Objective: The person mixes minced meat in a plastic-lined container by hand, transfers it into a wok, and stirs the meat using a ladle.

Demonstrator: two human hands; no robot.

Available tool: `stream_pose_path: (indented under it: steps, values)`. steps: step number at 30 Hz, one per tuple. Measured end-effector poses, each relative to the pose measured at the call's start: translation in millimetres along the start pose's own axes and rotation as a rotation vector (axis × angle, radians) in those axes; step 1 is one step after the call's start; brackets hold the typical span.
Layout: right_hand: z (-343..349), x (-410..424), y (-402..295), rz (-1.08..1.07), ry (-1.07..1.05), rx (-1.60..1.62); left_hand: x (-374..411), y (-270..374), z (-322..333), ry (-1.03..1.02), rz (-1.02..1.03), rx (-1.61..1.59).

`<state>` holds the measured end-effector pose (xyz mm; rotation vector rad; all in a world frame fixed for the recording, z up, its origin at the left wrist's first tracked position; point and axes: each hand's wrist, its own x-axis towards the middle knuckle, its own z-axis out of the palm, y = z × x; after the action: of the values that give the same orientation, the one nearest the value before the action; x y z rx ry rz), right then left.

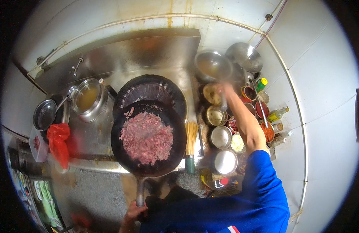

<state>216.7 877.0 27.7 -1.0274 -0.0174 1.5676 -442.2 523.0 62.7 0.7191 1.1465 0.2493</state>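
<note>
My left hand grips the handle of a black wok at the bottom of the view. Pinkish minced meat covers much of the wok's inside. That wok is over the front part of a larger dark wok on the stove. My right hand reaches out to the far right and is closed around a metal handle. Just beyond it is a round steel pan with some brownish liquid; blur hides whether the handle belongs to this pan.
A bamboo wok brush lies right of the wok. Metal bowls, seasoning containers and bottles crowd the right side. Leftward are a steel pot of yellowish liquid, a ladle and a red plastic bag.
</note>
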Motion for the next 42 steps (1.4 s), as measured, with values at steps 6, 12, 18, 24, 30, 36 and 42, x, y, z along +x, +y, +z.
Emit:
stream_pose_path:
  steps: [6, 12, 18, 24, 30, 36, 42]
  values:
    - [7.4, -69.1, -18.9, 0.026, -0.218, 0.507, 12.2, 21.6, 11.7, -0.048, 0.042, -0.054]
    - [71.9, -172.8, 30.8, 0.122, -0.558, 0.322, 67.8, 57.1, 39.5, -0.063, 0.041, -0.213]
    - [126.4, -262.9, 138.8, 0.209, -0.542, 0.371, 86.6, 70.2, 58.2, -0.034, 0.120, -0.198]
    - [116.9, -272.9, 243.4, 0.337, -0.439, -0.056, 64.7, 54.4, 75.1, 0.019, 0.158, -0.303]
    - [97.8, -312.0, 296.4, -0.286, -0.141, -1.152, 34.9, 24.7, 76.8, 0.049, 0.125, -0.319]
    - [72.4, -228.7, 296.3, -0.711, -0.139, -1.809, 30.3, 4.7, 86.6, 0.074, 0.098, -0.228]
    - [49.8, -317.3, 316.5, -1.304, -0.482, -2.587, 24.2, -19.3, 77.8, 0.059, 0.142, -0.302]
